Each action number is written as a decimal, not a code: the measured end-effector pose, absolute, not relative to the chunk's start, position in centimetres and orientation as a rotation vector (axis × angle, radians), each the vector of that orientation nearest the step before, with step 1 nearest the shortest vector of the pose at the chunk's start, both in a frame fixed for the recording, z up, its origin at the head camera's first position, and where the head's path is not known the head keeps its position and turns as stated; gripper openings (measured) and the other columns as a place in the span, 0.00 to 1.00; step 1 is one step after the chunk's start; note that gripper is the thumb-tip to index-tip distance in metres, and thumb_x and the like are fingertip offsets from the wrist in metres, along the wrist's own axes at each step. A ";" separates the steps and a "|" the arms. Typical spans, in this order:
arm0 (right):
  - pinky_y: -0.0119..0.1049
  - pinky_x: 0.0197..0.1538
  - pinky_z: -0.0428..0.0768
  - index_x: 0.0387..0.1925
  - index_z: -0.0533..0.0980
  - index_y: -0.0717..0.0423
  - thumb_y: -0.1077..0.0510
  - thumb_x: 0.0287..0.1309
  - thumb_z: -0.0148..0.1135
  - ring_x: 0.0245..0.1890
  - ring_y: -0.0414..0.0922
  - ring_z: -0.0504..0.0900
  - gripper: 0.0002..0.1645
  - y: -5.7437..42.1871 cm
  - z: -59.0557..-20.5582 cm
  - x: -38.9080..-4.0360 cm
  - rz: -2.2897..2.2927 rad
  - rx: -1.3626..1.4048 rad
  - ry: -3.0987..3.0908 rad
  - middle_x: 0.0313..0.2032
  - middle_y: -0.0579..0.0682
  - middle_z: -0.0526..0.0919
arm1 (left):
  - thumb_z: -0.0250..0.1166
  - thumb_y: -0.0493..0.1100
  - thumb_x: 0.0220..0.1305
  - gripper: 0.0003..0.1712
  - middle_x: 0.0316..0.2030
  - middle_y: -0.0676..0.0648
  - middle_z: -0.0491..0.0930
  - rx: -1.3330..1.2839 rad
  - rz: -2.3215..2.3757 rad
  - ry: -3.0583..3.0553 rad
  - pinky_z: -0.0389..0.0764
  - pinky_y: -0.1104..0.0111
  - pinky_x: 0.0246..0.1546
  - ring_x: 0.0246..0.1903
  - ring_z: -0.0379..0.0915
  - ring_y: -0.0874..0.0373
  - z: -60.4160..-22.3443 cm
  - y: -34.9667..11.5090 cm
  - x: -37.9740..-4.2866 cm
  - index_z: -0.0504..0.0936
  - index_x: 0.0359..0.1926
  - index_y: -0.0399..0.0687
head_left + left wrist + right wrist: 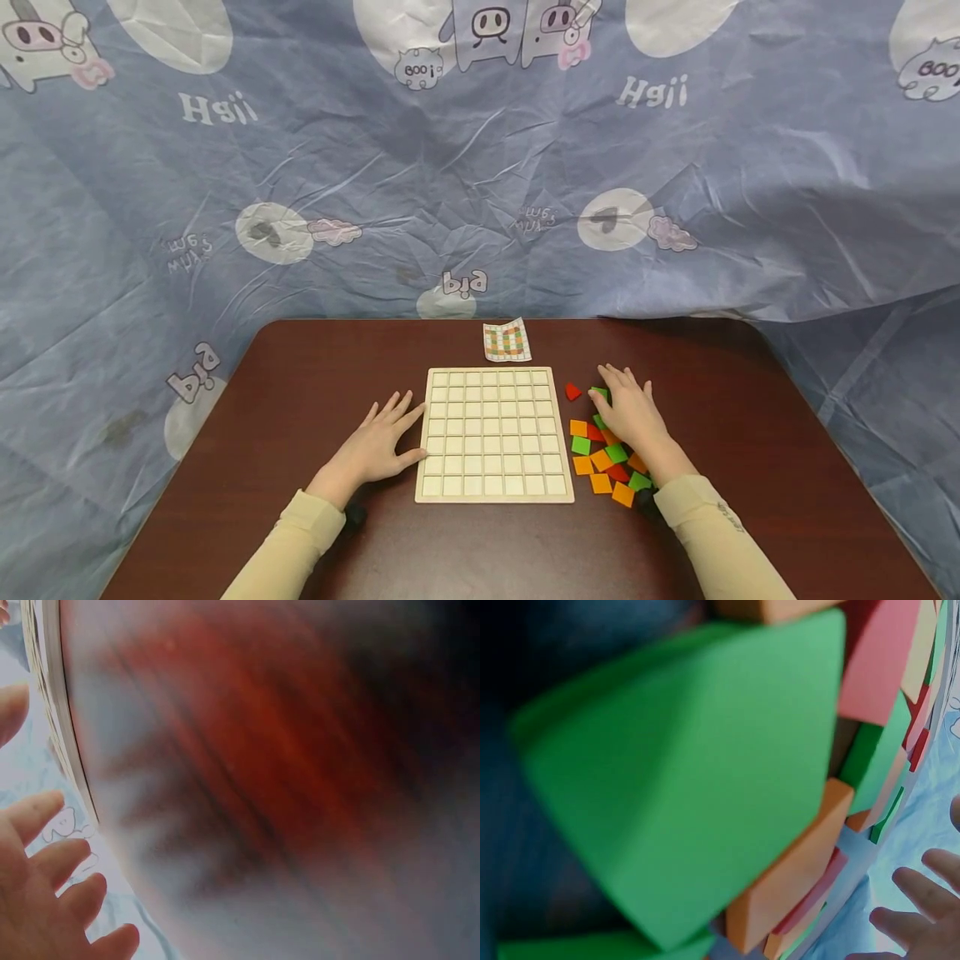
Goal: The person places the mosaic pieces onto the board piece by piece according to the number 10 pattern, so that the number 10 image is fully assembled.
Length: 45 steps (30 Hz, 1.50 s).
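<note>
A pale wooden grid board (pixel 491 435) lies in the middle of the dark table. My left hand (pixel 378 444) rests beside its left edge with fingers spread, fingertips right at the rim; those fingers (pixel 67 862) also show in the left wrist view. My right hand (pixel 632 414) is spread over the upper part of a pile of orange, green and red tiles, partly hiding some of them. In the right wrist view a green tile (pixel 697 772) fills the middle, with the right fingers (pixel 922 892) at the lower right. Neither hand grips anything.
A small paper pattern card (pixel 507 341) with a coloured grid lies behind the board. One red piece (pixel 573 391) sits apart from the pile, near the board's upper right. A blue-grey printed cloth (pixel 480 167) hangs behind the dark red-brown table (pixel 337 358).
</note>
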State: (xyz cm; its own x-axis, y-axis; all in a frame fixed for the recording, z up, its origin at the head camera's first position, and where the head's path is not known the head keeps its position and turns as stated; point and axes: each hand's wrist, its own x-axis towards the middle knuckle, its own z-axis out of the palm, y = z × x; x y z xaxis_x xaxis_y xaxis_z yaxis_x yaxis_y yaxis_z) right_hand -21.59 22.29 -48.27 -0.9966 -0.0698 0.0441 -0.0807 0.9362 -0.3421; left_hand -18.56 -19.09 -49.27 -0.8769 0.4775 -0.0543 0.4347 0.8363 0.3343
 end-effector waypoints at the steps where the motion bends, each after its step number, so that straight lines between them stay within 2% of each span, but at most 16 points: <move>1: 0.74 0.68 0.50 0.70 0.62 0.66 0.50 0.69 0.56 0.71 0.70 0.56 0.36 22.3 -48.3 -21.6 0.546 0.112 -3.063 0.69 0.68 0.64 | 0.62 0.59 0.66 0.43 0.75 0.35 0.53 0.721 0.483 2.876 0.48 0.38 0.72 0.76 0.44 0.37 -49.2 -19.1 -18.5 0.60 0.75 0.48; 9: 0.71 0.68 0.55 0.66 0.67 0.69 0.53 0.68 0.58 0.68 0.69 0.64 0.32 22.3 -48.6 -21.7 0.589 0.128 -3.063 0.66 0.69 0.69 | 0.61 0.59 0.67 0.41 0.76 0.36 0.51 0.688 0.469 2.820 0.48 0.37 0.72 0.76 0.44 0.37 -49.0 -18.7 -18.3 0.60 0.75 0.49; 15: 0.63 0.65 0.69 0.60 0.73 0.70 0.57 0.66 0.61 0.60 0.65 0.74 0.27 22.2 -48.5 -21.8 0.611 0.121 -3.060 0.60 0.69 0.75 | 0.61 0.57 0.68 0.41 0.76 0.36 0.51 0.638 0.531 2.762 0.48 0.39 0.73 0.76 0.43 0.36 -49.0 -18.8 -18.2 0.59 0.76 0.49; 23: 0.59 0.62 0.74 0.55 0.76 0.70 0.59 0.62 0.65 0.56 0.64 0.76 0.24 22.0 -48.5 -22.3 0.586 0.114 -3.058 0.56 0.68 0.78 | 0.61 0.53 0.69 0.41 0.76 0.33 0.45 0.641 0.659 2.692 0.45 0.40 0.74 0.77 0.36 0.36 -49.7 -18.8 -18.1 0.56 0.76 0.46; 29: 0.55 0.54 0.79 0.50 0.80 0.70 0.63 0.58 0.68 0.44 0.58 0.77 0.19 22.1 -48.6 -22.3 0.640 0.071 -3.018 0.47 0.64 0.78 | 0.60 0.53 0.70 0.42 0.76 0.31 0.44 0.648 0.708 2.678 0.43 0.38 0.73 0.76 0.35 0.34 -50.0 -18.9 -18.1 0.55 0.77 0.44; 35: 0.51 0.49 0.80 0.47 0.81 0.68 0.63 0.58 0.69 0.38 0.54 0.74 0.16 22.3 -48.6 -22.4 0.718 0.004 -3.048 0.42 0.62 0.77 | 0.60 0.54 0.70 0.42 0.76 0.31 0.42 0.647 0.737 2.661 0.40 0.38 0.73 0.76 0.33 0.34 -50.0 -18.9 -18.1 0.54 0.77 0.44; 41: 0.50 0.46 0.79 0.46 0.77 0.71 0.60 0.58 0.69 0.38 0.54 0.74 0.19 22.8 -48.4 -22.8 0.806 -0.047 -3.129 0.39 0.63 0.76 | 0.61 0.51 0.69 0.43 0.77 0.33 0.41 0.610 0.715 2.661 0.39 0.39 0.74 0.77 0.32 0.36 -50.1 -18.6 -18.0 0.52 0.77 0.45; 45: 0.49 0.45 0.76 0.43 0.76 0.68 0.58 0.57 0.70 0.37 0.54 0.73 0.19 23.1 -48.6 -23.0 0.864 -0.088 -3.141 0.37 0.60 0.76 | 0.62 0.49 0.69 0.43 0.77 0.34 0.40 0.586 0.720 2.661 0.38 0.39 0.74 0.77 0.31 0.37 -50.1 -18.4 -17.9 0.52 0.78 0.46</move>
